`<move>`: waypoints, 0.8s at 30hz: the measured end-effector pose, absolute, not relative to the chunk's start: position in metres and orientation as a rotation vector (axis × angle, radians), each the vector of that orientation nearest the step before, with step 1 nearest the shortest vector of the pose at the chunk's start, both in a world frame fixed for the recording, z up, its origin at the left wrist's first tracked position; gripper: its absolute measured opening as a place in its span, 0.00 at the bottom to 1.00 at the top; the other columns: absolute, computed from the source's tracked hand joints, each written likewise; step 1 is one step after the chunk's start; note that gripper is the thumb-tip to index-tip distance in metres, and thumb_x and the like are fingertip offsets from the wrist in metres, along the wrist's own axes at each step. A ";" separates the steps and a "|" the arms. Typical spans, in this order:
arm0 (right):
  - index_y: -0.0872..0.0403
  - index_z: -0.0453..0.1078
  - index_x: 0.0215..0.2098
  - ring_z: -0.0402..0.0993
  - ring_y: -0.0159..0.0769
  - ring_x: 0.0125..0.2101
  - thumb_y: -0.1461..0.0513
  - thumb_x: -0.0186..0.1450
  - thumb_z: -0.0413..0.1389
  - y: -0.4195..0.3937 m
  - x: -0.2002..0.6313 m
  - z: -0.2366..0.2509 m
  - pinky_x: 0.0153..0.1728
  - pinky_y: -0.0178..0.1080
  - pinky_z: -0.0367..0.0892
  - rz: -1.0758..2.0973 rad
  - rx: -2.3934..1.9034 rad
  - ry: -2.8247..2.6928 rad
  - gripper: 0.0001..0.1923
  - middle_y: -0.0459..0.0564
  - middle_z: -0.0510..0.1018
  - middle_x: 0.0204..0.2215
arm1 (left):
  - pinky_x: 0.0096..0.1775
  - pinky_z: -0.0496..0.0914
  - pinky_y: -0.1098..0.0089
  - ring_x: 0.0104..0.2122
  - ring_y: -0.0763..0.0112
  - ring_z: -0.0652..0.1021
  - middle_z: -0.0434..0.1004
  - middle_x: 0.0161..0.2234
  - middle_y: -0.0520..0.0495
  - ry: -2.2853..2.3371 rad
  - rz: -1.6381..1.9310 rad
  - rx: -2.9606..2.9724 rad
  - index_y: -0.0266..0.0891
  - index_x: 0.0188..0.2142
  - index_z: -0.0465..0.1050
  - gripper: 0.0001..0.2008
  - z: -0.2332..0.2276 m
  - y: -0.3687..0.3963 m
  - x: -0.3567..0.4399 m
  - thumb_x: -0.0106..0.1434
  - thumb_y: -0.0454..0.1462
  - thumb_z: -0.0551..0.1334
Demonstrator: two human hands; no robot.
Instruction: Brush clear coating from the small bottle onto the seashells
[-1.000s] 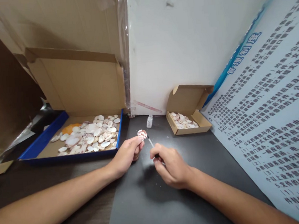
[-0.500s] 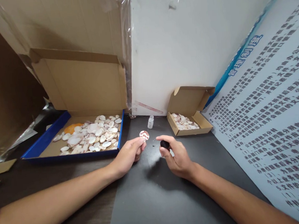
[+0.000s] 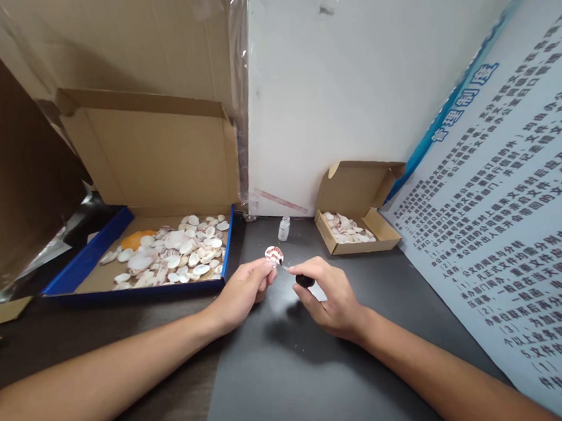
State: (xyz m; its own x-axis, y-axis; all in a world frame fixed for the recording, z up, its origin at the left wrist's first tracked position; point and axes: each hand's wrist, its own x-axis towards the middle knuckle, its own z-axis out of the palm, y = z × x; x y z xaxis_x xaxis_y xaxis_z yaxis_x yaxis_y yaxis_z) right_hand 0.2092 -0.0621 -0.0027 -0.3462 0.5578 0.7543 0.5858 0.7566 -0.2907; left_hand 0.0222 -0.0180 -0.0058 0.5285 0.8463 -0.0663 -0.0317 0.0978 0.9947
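A red-brown and white seashell [image 3: 273, 255] is pinched by its lower edge between the thumb and fingers of my left hand [image 3: 243, 292]. My right hand [image 3: 330, 294] grips a black-capped applicator brush [image 3: 305, 280]. Its thin stem points left, and the dark tip is at the shell's lower right edge; whether it touches I cannot tell. Just behind the shell stands a small clear glass bottle [image 3: 284, 230] with no cap on it.
To the left, an open blue-edged cardboard box [image 3: 141, 289] holds many pale shells and an orange one. A smaller open cardboard box [image 3: 362, 247] with shells stands at the back right. A white panel [image 3: 331, 103] rises behind; a printed board [image 3: 515, 218] leans on the right.
My right hand has tilted the applicator brush and brought its tip left to the shell's edge. The left hand with the shell has barely moved.
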 end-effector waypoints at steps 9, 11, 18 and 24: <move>0.54 0.67 0.47 0.73 0.33 0.29 0.65 0.68 0.51 -0.063 0.208 -0.001 0.32 0.36 0.68 -0.198 -0.846 -2.079 0.09 0.50 0.77 0.32 | 0.20 0.46 0.74 0.17 0.79 0.50 0.47 0.17 0.60 0.796 0.771 1.330 0.39 0.24 0.59 0.19 -0.007 -0.018 0.022 0.65 0.49 0.52; 0.54 0.68 0.46 0.72 0.33 0.29 0.65 0.69 0.51 -0.063 0.207 -0.001 0.32 0.35 0.68 -0.260 -0.927 -2.074 0.08 0.50 0.77 0.32 | 0.20 0.46 0.74 0.17 0.79 0.51 0.47 0.17 0.60 0.797 0.767 1.365 0.39 0.25 0.60 0.19 -0.007 -0.018 0.022 0.65 0.49 0.52; 0.55 0.69 0.46 0.73 0.33 0.30 0.65 0.68 0.51 -0.065 0.206 -0.002 0.32 0.35 0.66 -0.309 -0.902 -2.152 0.09 0.50 0.78 0.32 | 0.20 0.46 0.74 0.17 0.79 0.51 0.48 0.17 0.60 0.802 0.758 1.372 0.39 0.25 0.59 0.19 -0.006 -0.019 0.021 0.65 0.50 0.52; 0.54 0.69 0.44 0.73 0.32 0.30 0.66 0.68 0.50 -0.069 0.203 0.000 0.31 0.34 0.65 -0.339 -0.829 -2.196 0.08 0.48 0.78 0.32 | 0.20 0.47 0.74 0.17 0.78 0.51 0.48 0.16 0.60 0.819 0.757 1.370 0.39 0.25 0.60 0.19 -0.007 -0.018 0.022 0.65 0.49 0.52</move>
